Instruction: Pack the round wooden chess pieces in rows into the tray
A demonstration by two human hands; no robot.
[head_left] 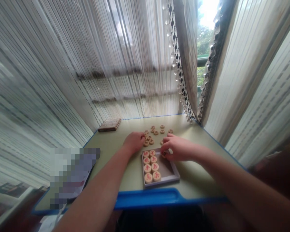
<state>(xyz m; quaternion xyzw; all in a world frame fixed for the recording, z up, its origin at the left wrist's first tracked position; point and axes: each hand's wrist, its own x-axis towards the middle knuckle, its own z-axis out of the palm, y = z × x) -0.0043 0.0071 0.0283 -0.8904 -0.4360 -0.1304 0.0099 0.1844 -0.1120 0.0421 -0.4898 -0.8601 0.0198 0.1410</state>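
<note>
A shallow open box (169, 167) stands near the table's front edge. Two columns of round Chinese chess pieces with red characters (155, 167) fill its left side. My right hand (177, 147) reaches over the box's far right part, thumb and fingers closed around a Chinese chess piece (163, 155) at the inside of the box. Just beyond the box on the left, my left hand (134, 141) has its fingers curled against a cluster of loose pieces (149, 139); whatever lies inside those fingers is hidden. More loose pieces (156, 132) are scattered farther back.
The pale green table (111, 151) has a blue rim with a blue groove (147, 197) at the front. A flat brown box (110, 124) lies at the back left corner. A blurred-out item (74, 174) lies at the left edge. String curtains (135, 58) hang behind the table.
</note>
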